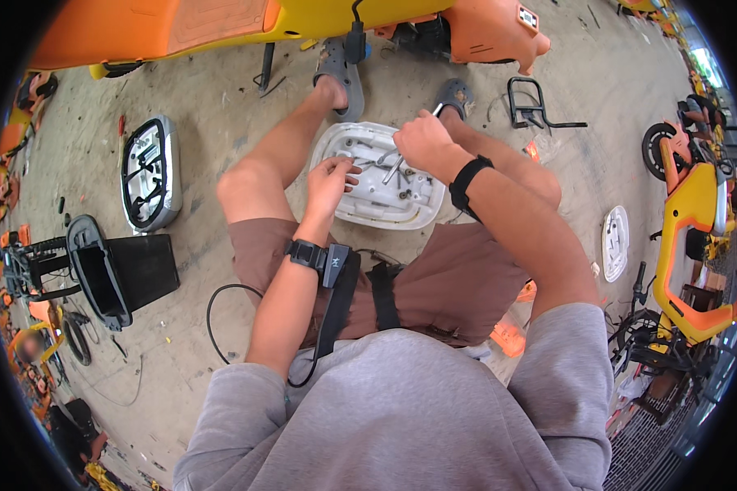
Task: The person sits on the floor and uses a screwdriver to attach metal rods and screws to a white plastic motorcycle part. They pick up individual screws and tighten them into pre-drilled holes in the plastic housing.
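1. Our right hand [422, 146] is clenched around a silver metal tool [393, 169], its shaft running slantwise through the fist.
2. One end of that tool sticks out above the knuckles, toward our right foot; the other emerges below the fingers and points down and left over the white shell [377, 216]. We cannot tell whether this lower end touches anything in the shell.
3. The white shell lies between our legs, its hollow side up, below both hands. The right fist is above its upper right part.
4. Our left hand [332, 176] is over the shell's left side, fingers loosely curled and pointing inward, apart from the right hand. We cannot tell whether it grasps anything small.
5. Small dark parts [404, 194] show inside the shell, to the lower right of the tool's lower end.
6. Around us on the floor, we see a grey shell with a black rim [172, 176] well to the left and a black metal bracket [528, 106] beyond our right foot.
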`<state>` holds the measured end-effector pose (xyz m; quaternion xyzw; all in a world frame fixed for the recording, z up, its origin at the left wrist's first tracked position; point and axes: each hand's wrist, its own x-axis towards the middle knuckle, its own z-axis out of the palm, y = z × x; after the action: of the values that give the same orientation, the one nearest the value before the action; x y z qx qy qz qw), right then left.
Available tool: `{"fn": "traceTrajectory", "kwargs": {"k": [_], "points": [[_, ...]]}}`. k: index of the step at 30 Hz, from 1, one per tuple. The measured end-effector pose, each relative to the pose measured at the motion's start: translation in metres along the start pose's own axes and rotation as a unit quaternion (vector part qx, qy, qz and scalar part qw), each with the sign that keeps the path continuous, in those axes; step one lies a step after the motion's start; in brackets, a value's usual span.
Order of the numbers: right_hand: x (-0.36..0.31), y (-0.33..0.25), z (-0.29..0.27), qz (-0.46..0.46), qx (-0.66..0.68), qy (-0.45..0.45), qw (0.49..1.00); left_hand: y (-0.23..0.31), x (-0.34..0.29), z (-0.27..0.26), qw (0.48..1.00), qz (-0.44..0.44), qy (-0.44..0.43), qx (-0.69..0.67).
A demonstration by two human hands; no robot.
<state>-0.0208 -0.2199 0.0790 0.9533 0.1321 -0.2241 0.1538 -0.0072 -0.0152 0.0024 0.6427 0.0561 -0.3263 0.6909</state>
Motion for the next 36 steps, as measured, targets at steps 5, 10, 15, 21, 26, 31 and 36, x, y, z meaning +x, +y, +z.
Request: {"fn": "traceTrajectory", "kwargs": {"k": [5,10,15,21,26,31,36], "points": [[0.016,-0.002,-0.008,0.055,0.039,0.023,0.997,-0.003,0.0,0.0,1.0,0.014,0.007,-0.009],[0.029,0.003,-0.003,0.067,0.081,0.079,0.991,-0.007,0.0,-0.004,1.0,0.0,0.013,0.011],[0.023,-0.015,0.003,-0.038,0.065,0.046,0.996,-0.01,0.009,-0.002,1.0,0.016,0.012,-0.012],[0.02,-0.025,0.005,0.063,0.186,0.025,0.98,-0.006,0.005,-0.003,0.997,0.023,0.056,-0.052],[0.019,-0.038,0.005,0.187,0.288,0.033,0.939,-0.004,0.005,-0.004,0.996,0.01,0.061,-0.064],[0.021,-0.036,-0.005,0.278,0.377,-0.017,0.883,-0.004,0.002,0.002,0.998,0.006,0.055,-0.03],[0.022,-0.029,-0.011,0.233,0.395,-0.052,0.887,-0.012,0.001,0.007,1.0,-0.007,0.007,0.017]]}}
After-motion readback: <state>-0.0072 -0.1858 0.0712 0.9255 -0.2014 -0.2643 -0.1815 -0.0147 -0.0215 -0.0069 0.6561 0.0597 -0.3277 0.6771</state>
